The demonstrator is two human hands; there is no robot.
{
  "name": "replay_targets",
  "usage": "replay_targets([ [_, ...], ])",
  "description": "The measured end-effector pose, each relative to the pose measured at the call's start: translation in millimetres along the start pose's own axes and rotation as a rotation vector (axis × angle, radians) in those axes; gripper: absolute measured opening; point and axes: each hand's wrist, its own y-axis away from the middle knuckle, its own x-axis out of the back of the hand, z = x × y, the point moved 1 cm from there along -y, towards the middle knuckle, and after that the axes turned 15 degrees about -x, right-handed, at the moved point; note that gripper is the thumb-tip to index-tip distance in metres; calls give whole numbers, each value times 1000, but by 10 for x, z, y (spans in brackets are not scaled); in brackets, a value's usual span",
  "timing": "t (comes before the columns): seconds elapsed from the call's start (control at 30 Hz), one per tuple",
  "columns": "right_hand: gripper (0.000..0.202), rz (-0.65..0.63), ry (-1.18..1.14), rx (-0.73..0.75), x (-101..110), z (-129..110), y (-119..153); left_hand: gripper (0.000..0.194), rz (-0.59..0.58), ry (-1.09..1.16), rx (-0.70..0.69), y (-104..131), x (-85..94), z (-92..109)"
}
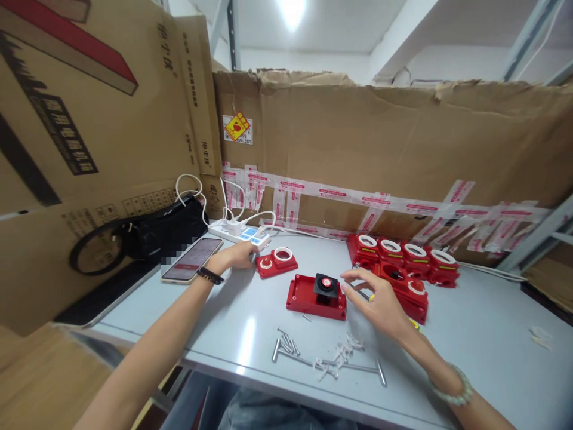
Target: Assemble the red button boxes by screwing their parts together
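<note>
My left hand is at the left end of a small red cover with a white ring and a red knob, just in front of the power strip. Its fingers are curled and mostly hidden, so whether they grip the cover cannot be seen. My right hand is open, thumb and fingers apart, just right of a shallow red box. In that box stands a black square part with a round red-and-white centre. Behind my right hand lies a red housing with a knob.
Several red housings with white rings stand at the back right. Two metal T-handle tools, loose screws and white scraps lie near the front edge. A phone, power strip and black bag are at left.
</note>
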Motion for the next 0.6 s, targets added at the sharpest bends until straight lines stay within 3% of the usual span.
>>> replay_targets([
  [0.17,21,2,8,-2,9,-4,-1,23,-70,13,-16,-36,-54,-47],
  [0.33,21,8,8,-8,19,-18,0,23,-43,-25,34,0,-7,-13],
  [0.5,21,17,-13,15,46,-15,7,28,67,-100,108,128,196,27],
  [0.6,24,1,-8,7,40,-9,19,33,140,-107,86,179,353,188],
])
